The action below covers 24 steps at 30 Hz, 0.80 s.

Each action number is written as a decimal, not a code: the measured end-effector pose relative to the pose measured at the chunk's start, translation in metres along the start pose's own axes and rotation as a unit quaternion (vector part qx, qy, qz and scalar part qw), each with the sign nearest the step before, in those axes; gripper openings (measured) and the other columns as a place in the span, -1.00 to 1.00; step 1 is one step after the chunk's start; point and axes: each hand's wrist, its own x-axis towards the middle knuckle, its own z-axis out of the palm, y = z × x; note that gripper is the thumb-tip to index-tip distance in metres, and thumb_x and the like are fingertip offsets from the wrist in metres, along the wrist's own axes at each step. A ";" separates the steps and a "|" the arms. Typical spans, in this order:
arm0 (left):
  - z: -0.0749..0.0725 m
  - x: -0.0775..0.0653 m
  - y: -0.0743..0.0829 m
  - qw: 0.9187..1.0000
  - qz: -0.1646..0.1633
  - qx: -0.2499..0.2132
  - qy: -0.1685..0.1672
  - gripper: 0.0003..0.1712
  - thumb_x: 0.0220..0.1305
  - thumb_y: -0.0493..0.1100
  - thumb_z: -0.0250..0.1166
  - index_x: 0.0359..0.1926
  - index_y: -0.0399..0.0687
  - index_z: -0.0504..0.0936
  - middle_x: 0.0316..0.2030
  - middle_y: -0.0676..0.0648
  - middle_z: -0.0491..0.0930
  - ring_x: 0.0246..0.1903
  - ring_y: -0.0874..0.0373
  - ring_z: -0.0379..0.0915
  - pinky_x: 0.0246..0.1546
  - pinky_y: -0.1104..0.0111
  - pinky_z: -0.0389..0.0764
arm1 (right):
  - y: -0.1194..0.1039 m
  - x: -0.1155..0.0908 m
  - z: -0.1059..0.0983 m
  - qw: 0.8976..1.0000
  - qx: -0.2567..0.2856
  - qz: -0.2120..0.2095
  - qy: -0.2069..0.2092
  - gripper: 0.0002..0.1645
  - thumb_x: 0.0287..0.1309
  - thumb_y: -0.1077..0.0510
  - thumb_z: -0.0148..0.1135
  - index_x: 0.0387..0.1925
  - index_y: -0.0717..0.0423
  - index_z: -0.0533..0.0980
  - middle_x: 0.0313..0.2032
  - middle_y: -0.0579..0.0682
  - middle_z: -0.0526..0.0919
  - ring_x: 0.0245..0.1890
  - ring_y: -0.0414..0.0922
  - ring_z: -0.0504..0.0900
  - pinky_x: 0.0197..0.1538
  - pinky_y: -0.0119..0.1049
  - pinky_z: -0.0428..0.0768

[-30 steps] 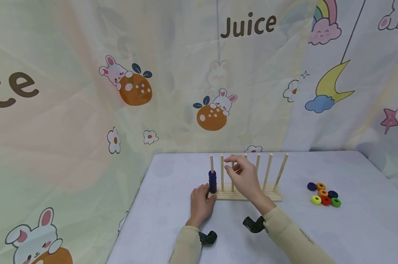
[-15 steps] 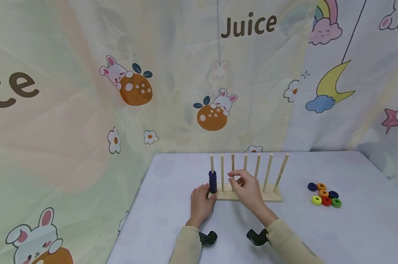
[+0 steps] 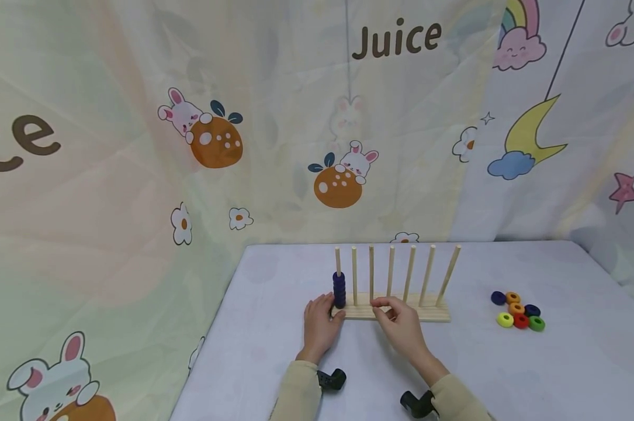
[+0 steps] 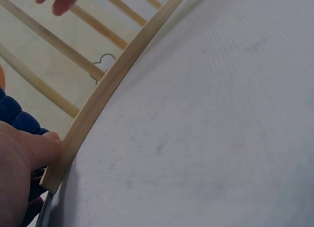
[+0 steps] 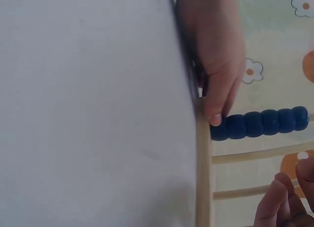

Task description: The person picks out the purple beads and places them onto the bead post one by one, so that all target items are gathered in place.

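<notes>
A wooden peg rack [image 3: 356, 313] with several upright pegs stands on the table. Dark blue beads [image 3: 339, 290] are stacked on its leftmost peg, also visible as a blue row [image 5: 262, 123] in the right wrist view. At the rack's left end, my left hand [image 3: 319, 327] grips the base, its thumb [image 4: 44, 147] against the front edge. My right hand [image 3: 403, 330] is low in front of the rack by the third peg [image 3: 371, 272], fingers loosely bent. I see nothing between its fingertips; whether they touch the rack, I cannot tell.
To the right of the rack, a loose group of beads lies on the white table [image 3: 585, 368]: dark blue, orange, a yellow bead [image 3: 505, 320], a red bead [image 3: 520, 321] and a green bead [image 3: 536, 323]. A printed cloth [image 3: 274, 117] hangs behind the table.
My right hand has come down from near the peg tops to the rack's base, shifting slightly right. The left hand stays on the rack's left end.
</notes>
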 end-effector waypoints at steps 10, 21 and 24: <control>0.000 0.000 0.000 1.000 -0.002 -0.012 0.003 -0.46 0.21 -0.11 0.36 0.17 -0.28 0.56 0.19 -0.12 0.54 0.26 -0.07 0.35 0.37 -0.07 0.13 | 0.022 -0.017 -0.001 0.998 -0.025 0.062 0.009 -0.89 0.11 0.35 0.33 -0.31 0.13 0.66 -0.31 -0.03 0.73 -0.57 -0.32 0.52 -0.50 -0.47 0.49; 0.000 0.000 -0.002 1.000 -0.003 -0.009 -0.001 -0.46 0.20 -0.10 0.36 0.16 -0.27 0.57 0.19 -0.11 0.55 0.26 -0.06 0.36 0.37 -0.05 0.14 | 0.041 -0.024 -0.011 0.994 -0.032 0.103 0.021 -0.89 0.13 0.33 0.32 -0.30 0.11 0.66 -0.35 -0.02 0.72 -0.60 -0.32 0.50 -0.56 -0.44 0.48; 0.001 0.001 -0.002 1.000 -0.002 -0.006 -0.002 -0.46 0.21 -0.09 0.36 0.16 -0.26 0.57 0.19 -0.10 0.55 0.26 -0.05 0.36 0.37 -0.04 0.14 | 0.044 -0.024 -0.018 0.993 -0.031 0.114 0.026 -0.90 0.14 0.31 0.33 -0.28 0.10 0.65 -0.37 -0.01 0.71 -0.62 -0.29 0.50 -0.59 -0.42 0.50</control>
